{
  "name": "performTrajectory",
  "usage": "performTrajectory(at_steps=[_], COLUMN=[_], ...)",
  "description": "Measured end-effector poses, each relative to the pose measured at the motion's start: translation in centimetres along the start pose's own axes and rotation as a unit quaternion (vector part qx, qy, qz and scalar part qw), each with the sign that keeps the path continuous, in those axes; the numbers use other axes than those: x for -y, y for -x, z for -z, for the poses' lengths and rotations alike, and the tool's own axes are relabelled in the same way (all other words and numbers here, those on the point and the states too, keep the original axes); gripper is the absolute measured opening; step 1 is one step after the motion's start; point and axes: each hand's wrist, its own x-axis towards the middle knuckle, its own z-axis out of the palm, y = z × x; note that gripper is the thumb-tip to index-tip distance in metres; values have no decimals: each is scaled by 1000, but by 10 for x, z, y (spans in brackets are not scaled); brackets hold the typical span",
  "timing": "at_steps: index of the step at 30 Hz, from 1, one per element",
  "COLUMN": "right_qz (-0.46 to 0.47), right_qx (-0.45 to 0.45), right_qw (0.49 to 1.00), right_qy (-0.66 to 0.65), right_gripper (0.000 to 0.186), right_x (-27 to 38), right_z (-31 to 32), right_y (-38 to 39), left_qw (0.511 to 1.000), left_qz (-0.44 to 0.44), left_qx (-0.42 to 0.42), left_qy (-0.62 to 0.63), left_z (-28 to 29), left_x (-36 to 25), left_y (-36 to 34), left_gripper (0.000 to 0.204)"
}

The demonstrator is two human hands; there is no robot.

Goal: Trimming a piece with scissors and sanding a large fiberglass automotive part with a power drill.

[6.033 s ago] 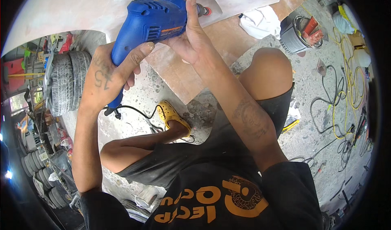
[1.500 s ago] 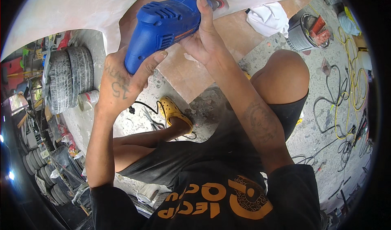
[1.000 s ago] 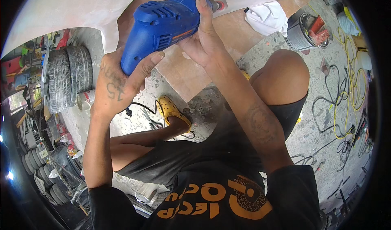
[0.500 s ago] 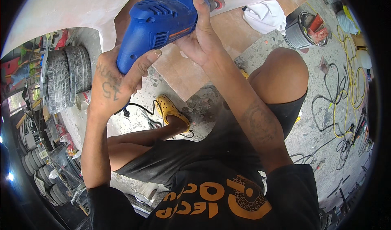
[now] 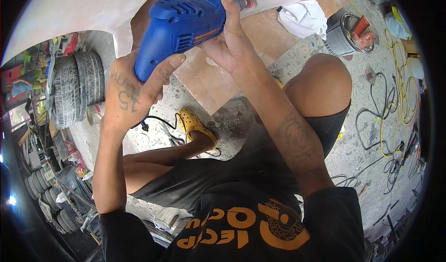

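Note:
A blue corded power drill [image 5: 186, 27] is held up in front of me, its nose pointing to the far right. My left hand [image 5: 132, 88] is closed around its rear handle, thumb along the near side. My right hand [image 5: 227, 51] supports the front of the body from below, thumb up beside the chuck [image 5: 242, 2]. The drill's tip, with a red ring around it, is at a pale, curved body panel [image 5: 83, 11]; whether it touches cannot be made out. The black cord [image 5: 160, 119] hangs below my left hand.
Brown sheets [image 5: 209, 90] lie on the stained floor beneath the panel. A white cloth [image 5: 303, 19] and a bucket [image 5: 341, 39] holding red items are at the right. Cables [image 5: 399, 99] coil farther right. Two dusty tires [image 5: 67, 92] stand at the left. My foot wears a yellow clog [image 5: 190, 122].
The drill and both hands have shifted very slightly up and to the right. The grip of each hand looks the same.

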Motion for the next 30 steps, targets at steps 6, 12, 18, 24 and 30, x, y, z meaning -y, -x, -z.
performTrajectory(at_steps=[6,12,18,24,30], right_qz=[10,1,-2,-4,-3], right_qx=[-25,-20,-20,-20,-1], right_qw=[999,999,1000,1000,1000], right_qy=[41,26,21,11,-6], right_gripper=[80,80,80,80,79], right_x=[7,4,4,4,0], right_z=[-16,-6,-8,-4,0], right_y=[14,11,10,11,2], left_qw=[1000,1000,1000,1000,1000], left_qz=[15,15,16,7,19], left_qx=[11,7,8,4,-7], left_qy=[5,2,15,22,10], left_z=[1,0,2,0,1], left_x=[-1,0,-2,-1,-1], left_y=[1,1,2,2,1], left_gripper=[55,53,53,53,53])
